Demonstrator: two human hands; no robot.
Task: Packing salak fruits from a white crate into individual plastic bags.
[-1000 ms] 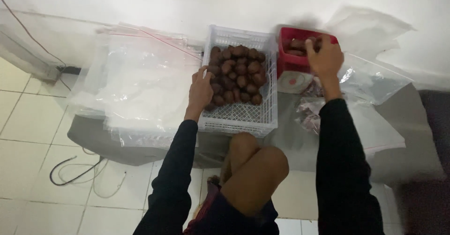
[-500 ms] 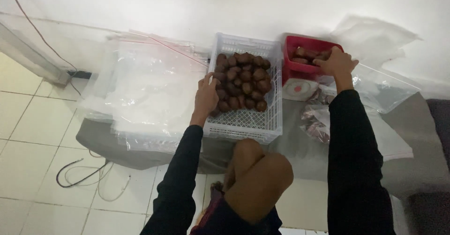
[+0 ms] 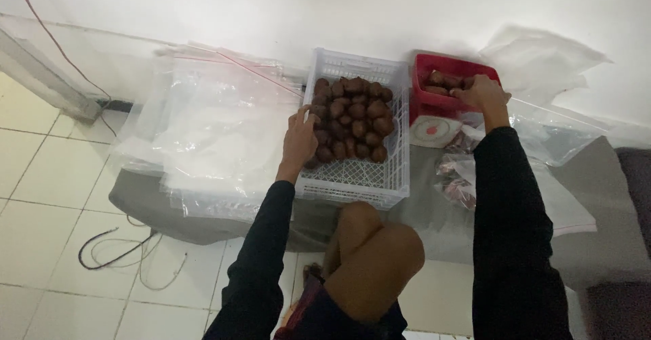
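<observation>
— Brown fruits [image 3: 352, 119]: where are they?
— Heaped in the white crate [image 3: 352, 177] ahead of me; a few more lie in the red tray [image 3: 424, 99] on the scale [image 3: 434, 129].
— Your hands?
— My left hand [image 3: 300, 136] rests spread on the heap's edge. My right hand [image 3: 483, 92] is curled over the tray; I can't tell whether it grips a fruit.

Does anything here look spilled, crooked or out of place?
Nothing looks spilled. The brown fruits sit piled inside the white crate, more in the red tray. The only untidy part is the loose heap of clear plastic bags beside the crate, overlapping and hanging over the mat's edge.
</observation>
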